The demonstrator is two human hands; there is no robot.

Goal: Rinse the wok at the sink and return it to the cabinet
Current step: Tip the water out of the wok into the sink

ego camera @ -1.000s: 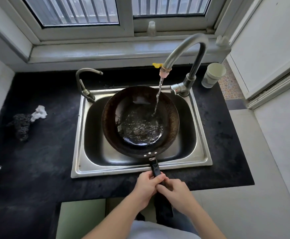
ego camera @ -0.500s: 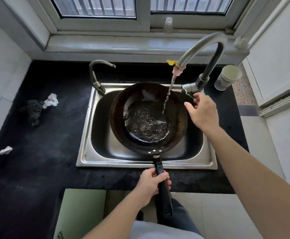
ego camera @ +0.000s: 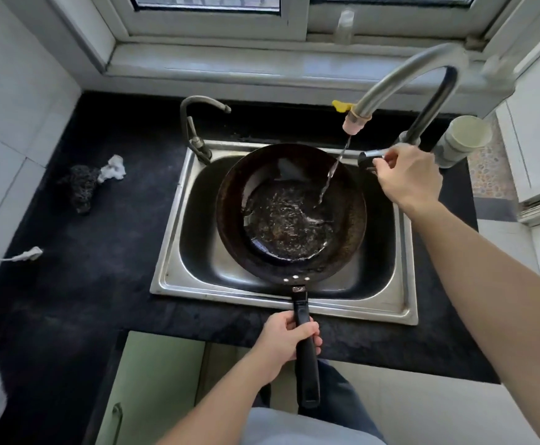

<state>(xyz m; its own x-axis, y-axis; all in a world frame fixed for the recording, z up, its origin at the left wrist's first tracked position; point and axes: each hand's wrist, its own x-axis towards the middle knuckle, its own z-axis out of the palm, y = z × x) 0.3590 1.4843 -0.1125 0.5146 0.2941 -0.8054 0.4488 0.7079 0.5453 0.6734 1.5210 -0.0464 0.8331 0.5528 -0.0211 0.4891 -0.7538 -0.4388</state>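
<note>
A dark round wok [ego camera: 230,200] sits in the steel sink [ego camera: 172,277], with water pooled in its bottom. My left hand [ego camera: 286,340] grips the wok's black handle [ego camera: 307,370], which sticks out over the counter's front edge. A thin stream of water runs from the tall curved faucet [ego camera: 400,75] into the wok. My right hand [ego camera: 406,176] holds the faucet's lever [ego camera: 371,154], fingers curled round it.
A smaller tap [ego camera: 195,123] stands at the sink's back left. A pale cup [ego camera: 463,139] sits right of the faucet. A dark scrubber [ego camera: 81,187] and crumpled white paper [ego camera: 113,168] lie on the black counter [ego camera: 69,300]. Green cabinet doors [ego camera: 153,387] are below.
My right hand left the wok handle, reached up to the faucet and now holds its lever. The water stream has thinned. My left hand still holds the handle.
</note>
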